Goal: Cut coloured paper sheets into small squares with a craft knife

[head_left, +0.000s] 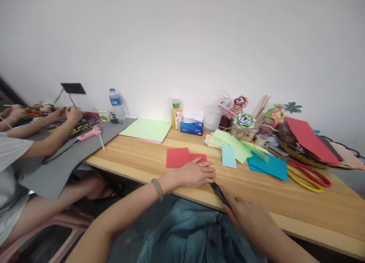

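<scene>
My left hand [195,173] lies palm down near the table's front edge, fingers stretched out, holding nothing. It rests partly on a small red paper piece [199,157], hiding much of it. Just left of that lies another red paper piece [177,157], flat on the wood. My right hand [242,211] is closed around a dark slim tool [219,193], perhaps a craft knife. The tool's tip points toward my left fingertips, close beside them; its exact kind is unclear. A light blue paper piece [229,156] lies beyond both hands.
Green sheets [146,129], a juice bottle [176,116] and a tissue pack [191,127] line the wall. Right are blue papers [270,167], paper flowers [245,121] and coloured rings [309,175]. A person [54,133] works at the grey table left, near a pink glue gun [90,133].
</scene>
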Tool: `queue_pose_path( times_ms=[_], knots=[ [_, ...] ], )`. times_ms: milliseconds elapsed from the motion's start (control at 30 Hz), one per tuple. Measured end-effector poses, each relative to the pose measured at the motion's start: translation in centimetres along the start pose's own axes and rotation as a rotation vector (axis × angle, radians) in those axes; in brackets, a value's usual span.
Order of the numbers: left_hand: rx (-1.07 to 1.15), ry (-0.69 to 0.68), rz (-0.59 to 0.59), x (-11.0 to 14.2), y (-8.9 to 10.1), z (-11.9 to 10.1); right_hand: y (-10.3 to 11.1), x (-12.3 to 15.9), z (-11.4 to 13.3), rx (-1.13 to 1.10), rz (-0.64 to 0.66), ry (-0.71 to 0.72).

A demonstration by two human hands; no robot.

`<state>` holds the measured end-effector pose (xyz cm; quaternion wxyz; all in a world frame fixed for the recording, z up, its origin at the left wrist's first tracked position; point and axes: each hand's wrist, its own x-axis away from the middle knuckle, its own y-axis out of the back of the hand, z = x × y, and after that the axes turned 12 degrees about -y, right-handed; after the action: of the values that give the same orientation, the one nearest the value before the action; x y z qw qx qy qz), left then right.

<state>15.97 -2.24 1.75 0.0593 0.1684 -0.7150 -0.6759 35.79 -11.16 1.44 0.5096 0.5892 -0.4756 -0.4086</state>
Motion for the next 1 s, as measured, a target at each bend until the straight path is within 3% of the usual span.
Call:
queue_pose_path(
  times_ms=[200,433,567,700,833,1000],
  knots=[
    [-0.14,0.054,-0.045,2.0,0.0,1.6,-0.3,-0.1,-0.1,-0.028,-0.026,-0.001],
    [-0.077,-0.013,0.0,1.5,-0.3,1.4,0.3,-0.1,0.3,0.031,0.003,0.0],
    [-0.058,0.085,0.056,2.8,-0.5,1.6,0.8,0.0,0.6,0.042,0.057,-0.025],
    [-0.076,0.304,0.013,4.2,0.3,1.7,0.9,0.2,0.7,0.024,0.079,-0.021],
    [-0.097,0.495,-0.067,2.4,0.7,1.5,0.9,0.3,0.7,0.002,0.072,-0.03],
    [-0.035,0.555,-0.055,-1.0,-0.9,1.6,0.9,0.1,0.4,-0.048,0.068,-0.013]
  ],
)
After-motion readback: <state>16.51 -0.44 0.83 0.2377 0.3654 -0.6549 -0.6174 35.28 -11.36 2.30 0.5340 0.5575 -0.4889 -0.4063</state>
